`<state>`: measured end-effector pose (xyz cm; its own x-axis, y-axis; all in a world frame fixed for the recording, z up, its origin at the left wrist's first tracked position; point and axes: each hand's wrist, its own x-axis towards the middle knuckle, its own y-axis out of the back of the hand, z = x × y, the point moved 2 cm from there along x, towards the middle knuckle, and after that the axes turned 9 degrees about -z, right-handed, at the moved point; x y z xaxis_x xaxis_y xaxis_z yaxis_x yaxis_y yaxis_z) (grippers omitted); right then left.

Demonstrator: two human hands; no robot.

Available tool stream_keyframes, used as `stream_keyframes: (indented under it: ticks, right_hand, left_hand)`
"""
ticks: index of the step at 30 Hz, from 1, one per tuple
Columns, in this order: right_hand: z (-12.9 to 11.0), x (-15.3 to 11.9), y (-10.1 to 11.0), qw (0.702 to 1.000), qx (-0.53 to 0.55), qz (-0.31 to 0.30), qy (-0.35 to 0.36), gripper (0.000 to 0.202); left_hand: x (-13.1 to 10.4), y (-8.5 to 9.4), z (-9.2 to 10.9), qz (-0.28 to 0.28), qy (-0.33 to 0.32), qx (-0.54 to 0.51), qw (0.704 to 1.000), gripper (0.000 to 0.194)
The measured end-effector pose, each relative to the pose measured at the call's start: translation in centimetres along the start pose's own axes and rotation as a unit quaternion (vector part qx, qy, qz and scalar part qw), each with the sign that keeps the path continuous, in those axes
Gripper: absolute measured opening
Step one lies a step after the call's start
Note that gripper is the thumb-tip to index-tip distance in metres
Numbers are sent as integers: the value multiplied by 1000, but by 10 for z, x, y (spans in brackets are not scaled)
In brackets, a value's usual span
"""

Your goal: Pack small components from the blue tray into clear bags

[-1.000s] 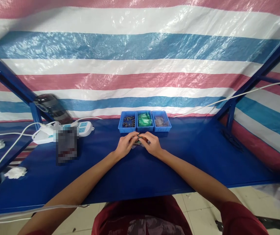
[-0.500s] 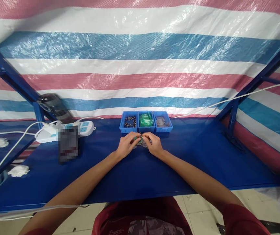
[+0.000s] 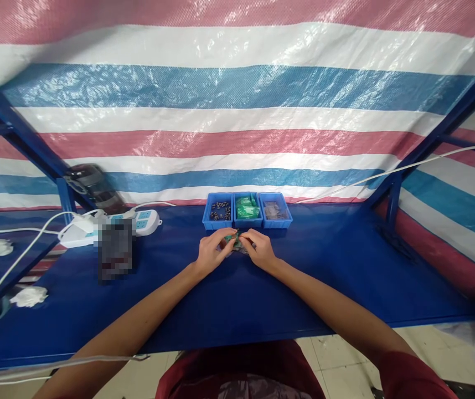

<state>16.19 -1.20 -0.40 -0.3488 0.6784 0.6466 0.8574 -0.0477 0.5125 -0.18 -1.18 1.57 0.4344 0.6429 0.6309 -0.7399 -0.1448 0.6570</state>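
Above the middle of the blue table [image 3: 237,299], my left hand [image 3: 212,251] and my right hand [image 3: 260,249] meet fingertip to fingertip. Both pinch a small green piece [image 3: 236,241], too small and covered to name exactly. Greyish, see-through bits [image 3: 243,249] show under and between the fingers. Just beyond my hands three blue bins stand in a row. The left bin [image 3: 217,225] has small dark and brassy parts, the middle bin [image 3: 248,223] green flat pieces, and the right bin [image 3: 277,224] clear greyish pieces.
A white power strip [image 3: 148,221] with plugged cables lies at the left, behind a blurred dark object [image 3: 115,249]. A dark bottle [image 3: 94,185] leans near the frame. Crumpled white tissue [image 3: 29,296] lies at the left edge. Striped sheeting [image 3: 237,116] hangs behind.
The view has tilted slightly, so the scene sits a little lower. My fingers have shifted slightly around the green piece; both hands keep holding it.
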Motion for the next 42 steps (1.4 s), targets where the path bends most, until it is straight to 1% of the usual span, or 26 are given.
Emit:
stream_keyframes:
  ticks: [5,9,12,15,17,19,25,29,31,33,35,36,37,38,40,42]
  right_hand:
    - [-1,1,1,1000,-1,-4,-5,23]
    - [-2,1,1,1000,3,-9,-9,23]
    - [-3,1,1,1000,5,-10,-11,23]
    - [-3,1,1,1000,5,-14,-14,24]
    - [-3,1,1,1000,7,-13,-12,23]
    - [-3,1,1,1000,9,-11,-10,22]
    - [-3,1,0,1000,10,-11,-9,22]
    - [-3,1,0,1000,4,-12,-13,24]
    - [-3,1,0,1000,4,-11,-12,24]
    - [-3,1,0,1000,5,-9,-10,23]
    - [-2,1,0,1000,7,-6,-12,23]
    - [-2,1,0,1000,8,-6,-14,23]
    - [-2,1,0,1000,7,-6,-16,24]
    - [-2,1,0,1000,7,-7,-16,24]
    - [-2,1,0,1000,8,-11,-14,25]
    - [-2,1,0,1000,10,-13,-13,25]
  left_hand:
    - [-1,2,-1,37,21,28,999,16]
    - [3,5,-12,59,52,31,996,21]
    - [8,7,-25,86,100,28,991,27]
    - [10,7,-38,99,173,5,980,33]
    - [10,6,-42,100,212,-14,972,36]
    - [9,6,-44,103,233,-27,967,38]
    - [10,8,-42,108,257,-57,958,37]
    - [11,6,-41,105,250,-76,960,37]
    - [11,6,-39,105,241,-62,963,33]
    - [12,9,-38,103,224,-18,969,27]
    - [16,16,-37,72,200,46,976,22]
    - [18,21,-37,42,190,80,978,20]
    - [20,27,-38,-4,185,111,976,18]
    - [21,34,-39,-52,197,147,968,16]
    - [23,47,-44,-143,247,220,933,16]
    - [24,58,-49,-190,289,279,896,18]
